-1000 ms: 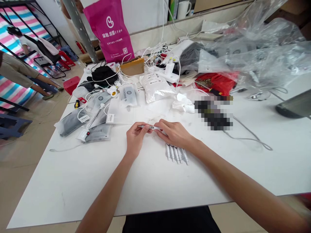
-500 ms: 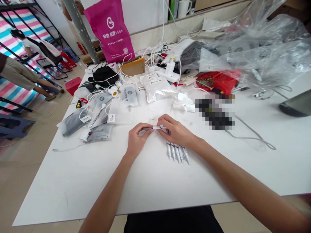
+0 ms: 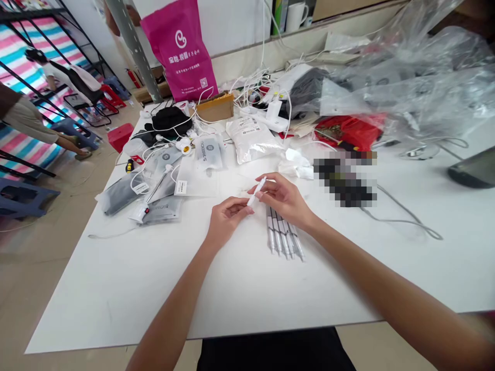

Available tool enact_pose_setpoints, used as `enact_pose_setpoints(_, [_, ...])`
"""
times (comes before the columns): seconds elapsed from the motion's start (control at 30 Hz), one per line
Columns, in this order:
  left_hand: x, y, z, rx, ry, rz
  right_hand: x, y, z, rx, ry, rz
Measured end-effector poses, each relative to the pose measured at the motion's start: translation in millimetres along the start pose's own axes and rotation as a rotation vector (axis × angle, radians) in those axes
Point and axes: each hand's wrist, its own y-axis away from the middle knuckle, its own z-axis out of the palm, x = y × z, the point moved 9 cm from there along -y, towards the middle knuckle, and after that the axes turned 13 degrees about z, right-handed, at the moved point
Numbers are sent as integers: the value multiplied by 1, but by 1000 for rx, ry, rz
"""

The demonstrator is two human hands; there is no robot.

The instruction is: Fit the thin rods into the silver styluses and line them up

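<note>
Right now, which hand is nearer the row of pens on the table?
The right. The right hand is just past the row of pens, close to its far end, while the left hand is farther off to the row's left.

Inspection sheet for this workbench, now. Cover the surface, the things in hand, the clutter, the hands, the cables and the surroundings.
Surface: white table, faint smudges near the hands.
Things in hand: slim white pen tilted between the hands; row of similar pens lying side by side below them.
Clutter: foil pouch, grey pouches, crumpled tissue, red bag, clear plastic sheeting; one pixelated patch hides what lies there.
Hands: right hand pinches the pen; left hand sits at its lower end, grip unclear.
Cables: white cables tangled at the back; grey cable at right.
Surroundings: magenta bag, two people beyond the table, fire extinguisher.
</note>
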Motion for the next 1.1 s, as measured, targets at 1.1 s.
enact_pose_setpoints(1.1, [-7, 8, 17, -101, 462, -206, 15, -6, -38, 289, -391, 168])
